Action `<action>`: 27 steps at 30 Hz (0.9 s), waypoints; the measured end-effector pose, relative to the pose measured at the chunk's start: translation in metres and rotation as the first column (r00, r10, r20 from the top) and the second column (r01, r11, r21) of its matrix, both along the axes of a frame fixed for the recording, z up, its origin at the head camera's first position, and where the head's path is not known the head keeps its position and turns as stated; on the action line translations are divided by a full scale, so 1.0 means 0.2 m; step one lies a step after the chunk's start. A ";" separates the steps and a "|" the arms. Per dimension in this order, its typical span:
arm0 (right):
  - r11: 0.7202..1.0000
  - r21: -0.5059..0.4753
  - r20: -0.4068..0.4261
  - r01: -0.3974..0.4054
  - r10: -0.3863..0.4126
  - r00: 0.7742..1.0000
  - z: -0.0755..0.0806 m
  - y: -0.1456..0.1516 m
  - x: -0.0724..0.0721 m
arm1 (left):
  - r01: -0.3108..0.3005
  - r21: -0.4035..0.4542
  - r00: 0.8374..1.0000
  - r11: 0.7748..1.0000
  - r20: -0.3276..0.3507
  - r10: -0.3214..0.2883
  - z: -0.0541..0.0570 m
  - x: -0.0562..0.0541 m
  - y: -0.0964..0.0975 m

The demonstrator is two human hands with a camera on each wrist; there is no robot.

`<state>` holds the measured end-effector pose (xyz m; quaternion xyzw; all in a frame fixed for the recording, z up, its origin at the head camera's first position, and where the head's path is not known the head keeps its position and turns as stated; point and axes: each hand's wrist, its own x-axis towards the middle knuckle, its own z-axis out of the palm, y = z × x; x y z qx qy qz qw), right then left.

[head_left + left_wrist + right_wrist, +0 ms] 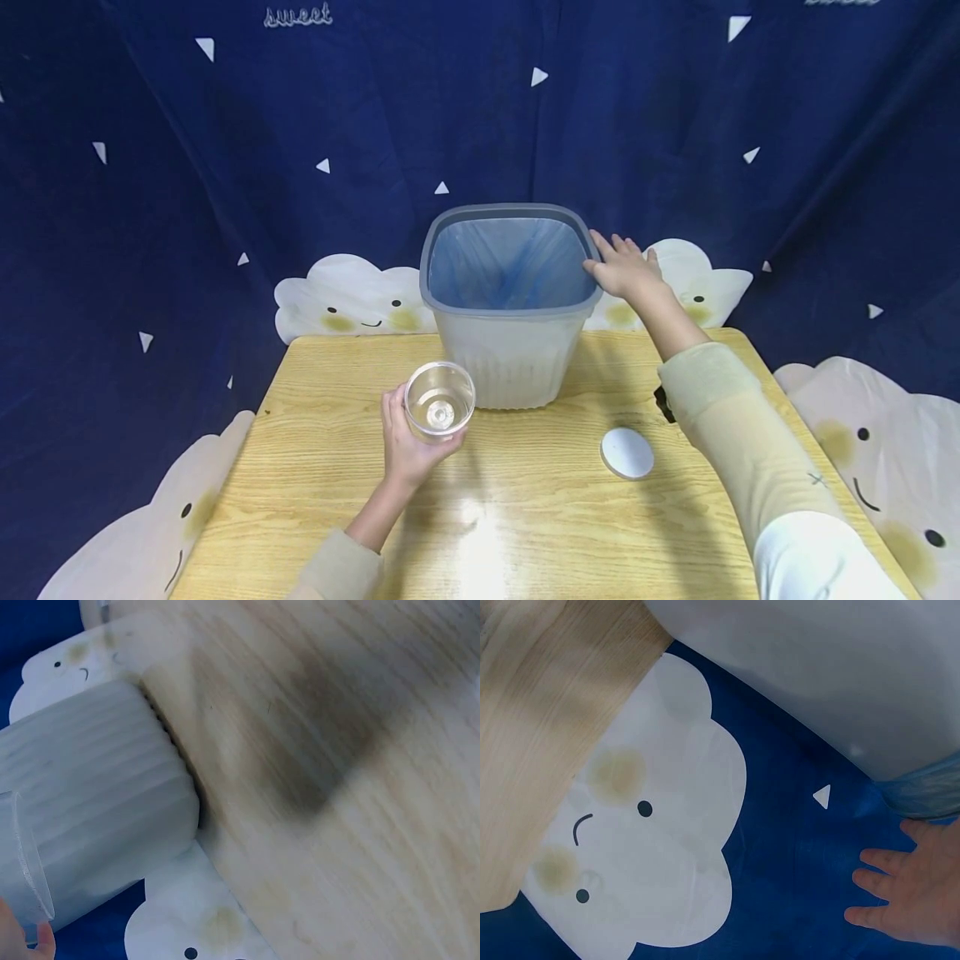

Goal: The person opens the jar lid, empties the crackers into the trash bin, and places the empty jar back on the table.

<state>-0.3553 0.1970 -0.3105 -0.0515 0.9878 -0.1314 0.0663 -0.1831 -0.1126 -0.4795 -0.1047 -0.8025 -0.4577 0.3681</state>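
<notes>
A clear plastic cup point(440, 400) is gripped by my left hand point(412, 446), fingers round its far side and thumb at the near side. Its open top faces up toward the head camera, and I see nothing inside it. Just behind the cup stands a whitish trash bin point(517, 354) with a grey rim and a blue bag lining it. At the bin's right rim is my right hand point(624, 265), its fingers spread and extended, the thumb and forefinger at the edge. In the left wrist view only a little of the left hand point(11, 937) shows.
A round white disc point(627, 453) lies on the wooden table point(540, 517), right of the bin. Behind the table hangs a dark blue curtain point(375, 100) with white triangles and cloud faces.
</notes>
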 end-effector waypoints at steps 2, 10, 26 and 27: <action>1.000 -0.001 -0.001 0.000 0.000 1.000 0.00 0.00 0.00 | 0.001 -0.003 1.000 1.000 -0.004 -0.001 -0.01 0.00 0.00; 1.000 0.000 -0.004 0.001 -0.001 1.000 0.00 0.00 0.00 | 0.020 -0.001 1.000 1.000 -0.005 -0.020 -0.07 0.02 0.02; 1.000 -0.011 -0.001 0.006 -0.006 1.000 -0.01 0.00 0.00 | 0.034 0.025 0.997 0.999 0.072 -0.035 -0.19 0.08 0.06; 1.000 -0.013 -0.003 0.006 -0.006 1.000 -0.01 0.00 0.00 | 0.036 0.026 0.996 0.999 0.078 -0.038 -0.20 0.08 0.07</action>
